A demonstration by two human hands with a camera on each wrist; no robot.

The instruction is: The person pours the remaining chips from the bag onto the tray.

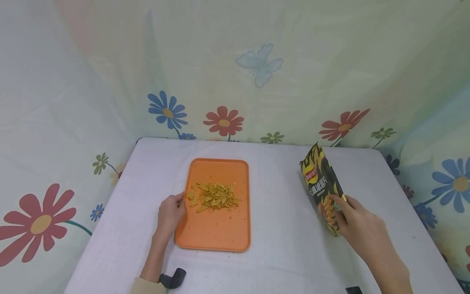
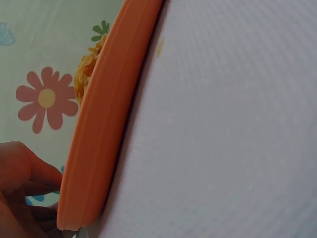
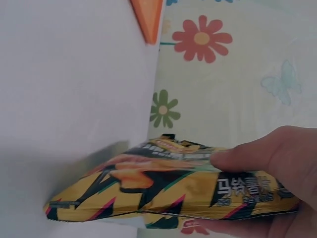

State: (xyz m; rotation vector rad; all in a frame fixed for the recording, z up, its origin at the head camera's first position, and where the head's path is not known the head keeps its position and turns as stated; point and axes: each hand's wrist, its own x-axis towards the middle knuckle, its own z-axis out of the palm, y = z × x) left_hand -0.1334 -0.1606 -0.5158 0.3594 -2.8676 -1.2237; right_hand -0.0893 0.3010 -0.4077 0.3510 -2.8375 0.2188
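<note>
An orange tray (image 1: pixel 216 234) lies on the table, with a heap of yellow chip pieces (image 1: pixel 218 197) in its middle and a few crumbs around it. My left hand (image 1: pixel 171 214) holds the tray's left rim; the left wrist view shows its fingers (image 2: pixel 44 178) at the tray's end, partly hidden behind it. On the right, my right hand (image 1: pixel 363 228) grips a black and yellow bag of potato chips (image 1: pixel 318 179) by its near right side. In the right wrist view the thumb presses the top of the bag (image 3: pixel 163 186) and fingers lie beneath it.
A white cloth covers the table (image 1: pixel 279 212), with small crumbs near the tray. Behind and beside it hangs a curtain (image 1: pixel 220 61) printed with flowers and a butterfly. Dark straps (image 1: pixel 174 279) show by the wrists at the front edge.
</note>
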